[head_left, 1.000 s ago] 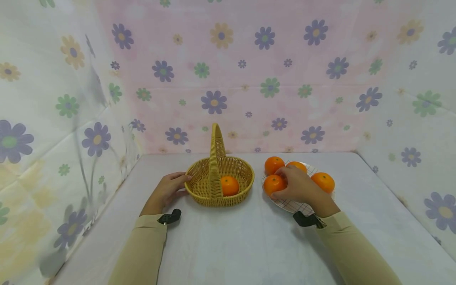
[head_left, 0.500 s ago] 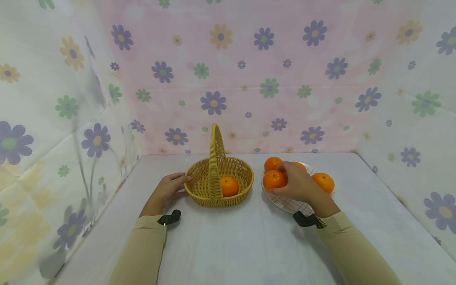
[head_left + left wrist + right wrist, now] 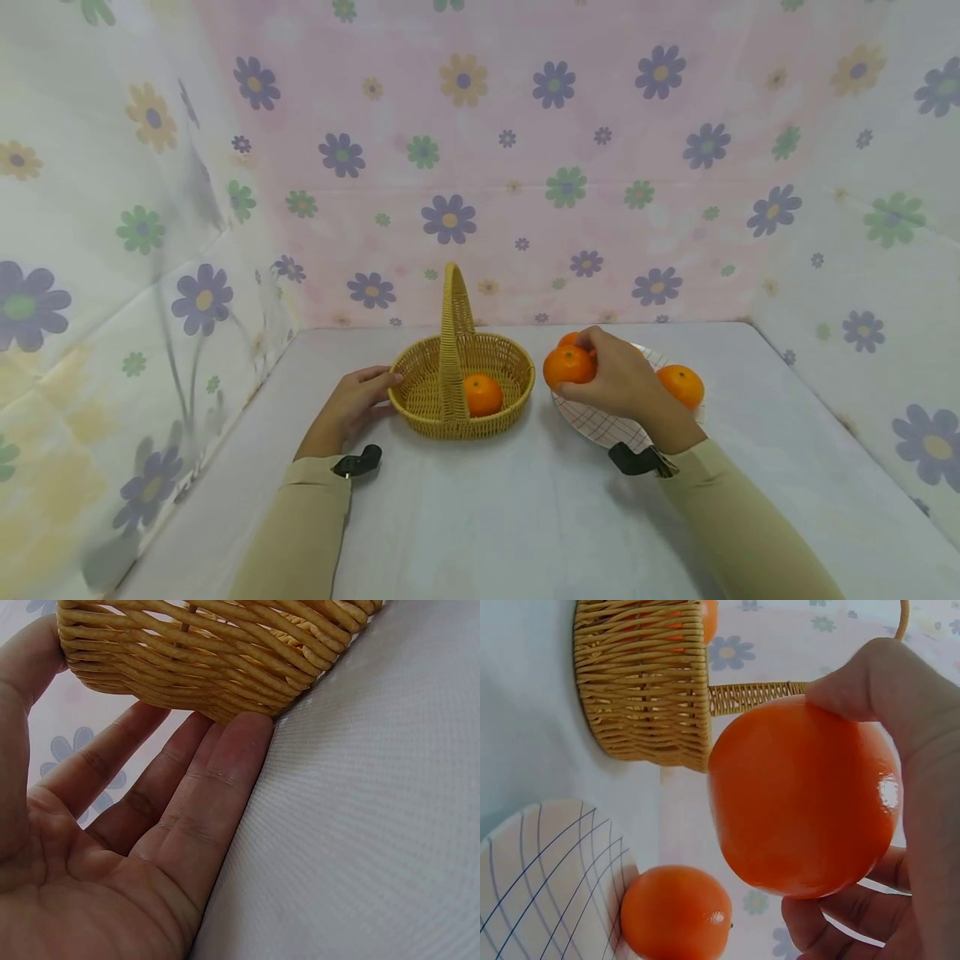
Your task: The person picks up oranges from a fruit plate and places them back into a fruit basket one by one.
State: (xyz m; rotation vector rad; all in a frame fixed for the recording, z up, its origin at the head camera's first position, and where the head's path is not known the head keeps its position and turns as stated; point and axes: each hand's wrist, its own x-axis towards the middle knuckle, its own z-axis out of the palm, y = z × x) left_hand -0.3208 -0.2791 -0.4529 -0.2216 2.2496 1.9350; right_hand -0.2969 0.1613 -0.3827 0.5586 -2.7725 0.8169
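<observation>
Two beige sleeves (image 3: 296,533): reach in from the bottom of the head view, one on each side, over the pale table (image 3: 450,517).
Black wrist devices (image 3: 632,460): sit at both cuffs.
Left hand (image 3: 358,396): holds the left side of the basket (image 3: 480,427), thumb over the rim, fingers against the outer wall.
Right hand (image 3: 618,379): grips one fruit, thumb on one side, fingertips on the opposite side.
Held orange (image 3: 567,365): hangs at the left edge of the plate (image 3: 600,419), to the right of the basket and well apart from it.
White plate: lies on the table, printed with thin checked lines, partly covered by the right hand.
Wicker basket: stands upright on the table, tall arched handle across the middle.
Basket orange (image 3: 483,396): rests inside, right of the handle.
Right-side orange (image 3: 681,386): rests at the plate's right side.
Rear orange (image 3: 570,339): shows just behind the held one, mostly hidden in the head view.
Floral cloth (image 3: 450,167): hangs beyond the table and along both sides, pink at the back, whitish at the sides.
</observation>
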